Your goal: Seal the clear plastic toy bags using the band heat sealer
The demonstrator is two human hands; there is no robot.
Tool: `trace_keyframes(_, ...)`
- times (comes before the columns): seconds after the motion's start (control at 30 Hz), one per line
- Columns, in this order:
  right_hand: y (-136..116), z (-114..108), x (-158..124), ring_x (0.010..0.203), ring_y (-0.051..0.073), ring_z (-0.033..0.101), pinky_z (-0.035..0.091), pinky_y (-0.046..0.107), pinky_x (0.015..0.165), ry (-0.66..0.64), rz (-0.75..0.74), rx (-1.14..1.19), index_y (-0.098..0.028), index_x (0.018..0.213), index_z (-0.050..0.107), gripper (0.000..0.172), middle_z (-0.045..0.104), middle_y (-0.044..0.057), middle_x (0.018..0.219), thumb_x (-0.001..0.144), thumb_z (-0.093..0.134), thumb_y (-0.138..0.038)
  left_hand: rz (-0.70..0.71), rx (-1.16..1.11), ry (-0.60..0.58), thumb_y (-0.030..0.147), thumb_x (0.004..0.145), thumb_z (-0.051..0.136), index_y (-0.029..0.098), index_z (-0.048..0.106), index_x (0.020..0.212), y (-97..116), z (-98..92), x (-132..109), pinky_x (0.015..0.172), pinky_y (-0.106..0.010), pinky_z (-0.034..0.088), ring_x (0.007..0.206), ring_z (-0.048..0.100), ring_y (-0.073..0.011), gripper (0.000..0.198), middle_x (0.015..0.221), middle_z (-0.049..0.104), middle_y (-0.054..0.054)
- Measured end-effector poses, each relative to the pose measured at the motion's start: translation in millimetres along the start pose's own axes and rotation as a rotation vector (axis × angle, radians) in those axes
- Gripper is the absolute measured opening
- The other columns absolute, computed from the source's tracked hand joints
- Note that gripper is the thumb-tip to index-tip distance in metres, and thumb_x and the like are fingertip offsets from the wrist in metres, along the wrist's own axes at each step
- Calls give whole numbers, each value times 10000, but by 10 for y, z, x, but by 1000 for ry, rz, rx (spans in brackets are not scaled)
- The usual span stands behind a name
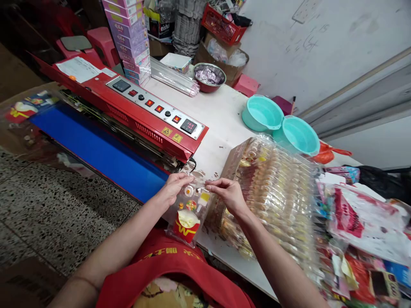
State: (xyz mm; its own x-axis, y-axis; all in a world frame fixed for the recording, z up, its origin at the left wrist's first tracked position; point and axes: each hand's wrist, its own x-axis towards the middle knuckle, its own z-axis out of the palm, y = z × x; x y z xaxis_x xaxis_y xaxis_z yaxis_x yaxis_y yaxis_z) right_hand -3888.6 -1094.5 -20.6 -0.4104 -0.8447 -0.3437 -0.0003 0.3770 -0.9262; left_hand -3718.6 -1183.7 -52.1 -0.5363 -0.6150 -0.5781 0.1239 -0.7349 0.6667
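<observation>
A clear plastic packet (187, 222) hangs upright in front of my red apron, held by its top edge. Inside it show a red fries-box toy with a yellow W, a fried-egg piece, a small round pizza-like piece and a yellow popsicle shape. My left hand (176, 187) pinches the top left corner. At the top right corner, my right hand (226, 191) pinches with thumb and finger. Just beyond my left hand lies the near end of a red sealing machine (150, 124) with a blue conveyor belt (105, 149).
Right of my hands stands a box tightly packed with similar packets (272, 192). Behind it are turquoise basins (261, 112). A metal bowl (209, 77) of small sachets and a tall stack of boxes (130, 42) stand farther back. Loose packaging (366, 222) covers the right side.
</observation>
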Motion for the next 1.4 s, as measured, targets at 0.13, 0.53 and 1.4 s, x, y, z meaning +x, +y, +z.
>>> trace_keyframes(0.13, 39, 121, 37, 708, 217, 701, 564, 345, 697, -3, 17, -2, -191, 663, 743, 314, 765, 74, 779, 495, 882, -416, 44, 3, 91, 339, 515, 841, 117, 690, 671, -83, -91, 152, 499, -244, 458, 522, 605, -145, 311, 658, 704, -74)
trace_keyframes(0.53, 273, 434, 534, 585, 155, 653, 506, 258, 531, 71, 177, 209, -175, 703, 624, 448, 726, 39, 670, 391, 906, -328, 3, 38, 223, 286, 561, 855, 126, 632, 852, 1, -556, 357, 439, -208, 468, 501, 633, -140, 400, 693, 707, -62)
trace_keyframes(1.4, 23, -1933, 1126, 1166, 339, 433, 359, 491, 970, 806, -284, -1098, -155, 1019, 658, 361, 533, 189, 1220, 698, 726, -306, 806, 966, 1104, 418, 692, 706, 233, 613, 1087, 404, -1533, 316, 1014, -513, 397, 1122, 526, -317, 446, 1092, 643, -70)
